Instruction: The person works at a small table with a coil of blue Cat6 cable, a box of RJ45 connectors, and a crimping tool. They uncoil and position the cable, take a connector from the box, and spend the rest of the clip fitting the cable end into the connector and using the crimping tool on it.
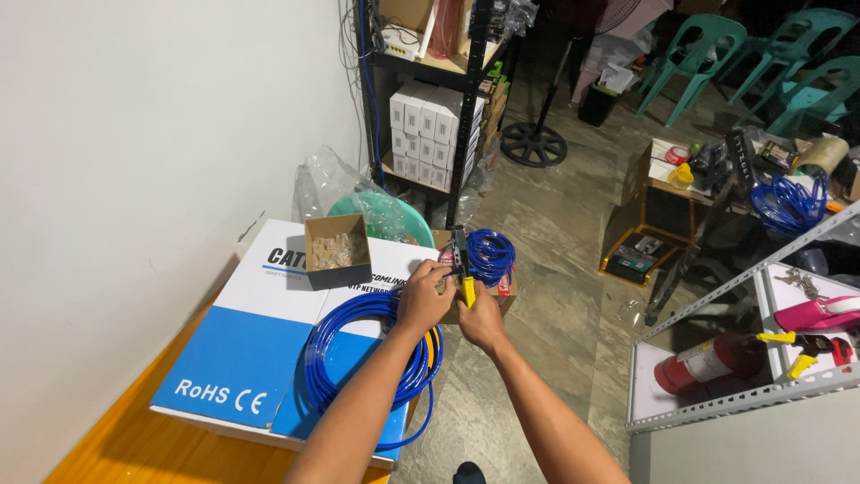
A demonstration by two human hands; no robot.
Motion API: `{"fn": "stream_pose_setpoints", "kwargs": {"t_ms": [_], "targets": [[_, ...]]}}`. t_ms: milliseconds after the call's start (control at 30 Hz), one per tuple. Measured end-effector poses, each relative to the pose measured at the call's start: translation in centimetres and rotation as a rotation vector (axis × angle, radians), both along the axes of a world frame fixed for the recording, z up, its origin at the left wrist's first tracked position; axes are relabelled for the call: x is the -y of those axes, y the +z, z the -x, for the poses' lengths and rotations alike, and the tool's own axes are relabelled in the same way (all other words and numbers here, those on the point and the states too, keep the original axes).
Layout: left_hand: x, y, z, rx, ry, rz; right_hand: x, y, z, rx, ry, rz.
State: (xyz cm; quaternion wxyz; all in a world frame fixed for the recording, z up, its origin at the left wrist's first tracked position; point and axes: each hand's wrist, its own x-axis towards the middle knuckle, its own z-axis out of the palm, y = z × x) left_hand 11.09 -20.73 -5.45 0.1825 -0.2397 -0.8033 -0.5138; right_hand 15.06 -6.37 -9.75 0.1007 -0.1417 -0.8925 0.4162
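Note:
My right hand (pixel 482 321) grips the yellow handle of a crimping tool (pixel 462 260), whose dark head points up and away from me. My left hand (pixel 423 294) pinches the end of a blue cable right at the tool's head. That cable runs back to a large blue coil (pixel 345 354) lying on a white and blue carton (pixel 242 350) under my left forearm. A small open cardboard box (pixel 337 252) of clear plastic connectors sits on the carton's far part.
A second blue cable coil (pixel 491 254) rests on a low box just beyond my hands. A black shelf (pixel 436 99) with white boxes stands ahead. At right are a grey metal rack (pixel 743 394), a red fire extinguisher (pixel 708 361) and teal chairs (pixel 699 49).

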Motion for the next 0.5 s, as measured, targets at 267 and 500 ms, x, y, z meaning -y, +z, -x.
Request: {"fn": "stream_pose_setpoints", "kwargs": {"t_ms": [267,500], "targets": [[-0.1,-1.0,0.5,-0.009,-0.007,0.002,0.1,0.2,-0.1,0.012,-0.023,0.017],[0.1,-1.9,0.4,-0.045,0.008,0.022,0.3,-0.2,-0.2,-0.029,-0.048,0.007]]}}
